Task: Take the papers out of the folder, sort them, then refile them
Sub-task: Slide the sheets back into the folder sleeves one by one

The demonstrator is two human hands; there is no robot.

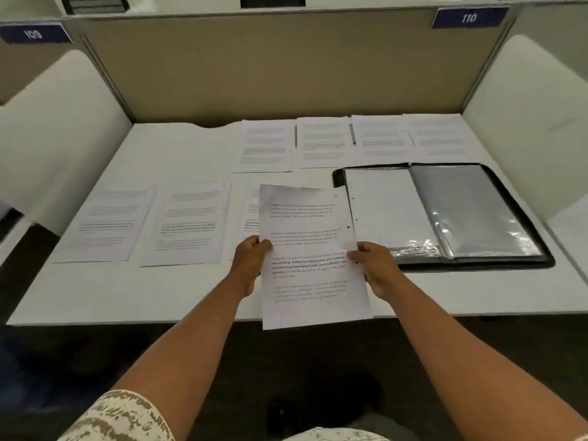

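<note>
- Just in front of the open black folder (445,214), over the near edge of the white desk (178,291), a white printed sheet of paper (310,259) is held up off the surface, tilted slightly, its text facing the camera.
- The left hand (249,264) grips the sheet's left edge about midway down, thumb on the printed face and fingers curled behind it.
- The right hand (377,268) pinches the right edge at the same height, thumb on top, fingers closed underneath.
- The folder lies flat on the desk to the right of the held sheet, opened; its left side shows a white punched page (385,211) and its right side a stack of shiny clear plastic sleeves (471,211).
- Left of the folder, three printed sheets lie in a row: one (106,222) farthest away, one (189,222) in the middle, and one (251,211) mostly hidden behind the held sheet.
- Behind the folder, four more printed sheets (324,143) lie side by side along the tan cubicle partition (270,65).
- On that partition, up and right of the folder, a blue label (469,18) reads 110.
- A patterned beige sleeve (117,418) covers the left upper arm.
</note>
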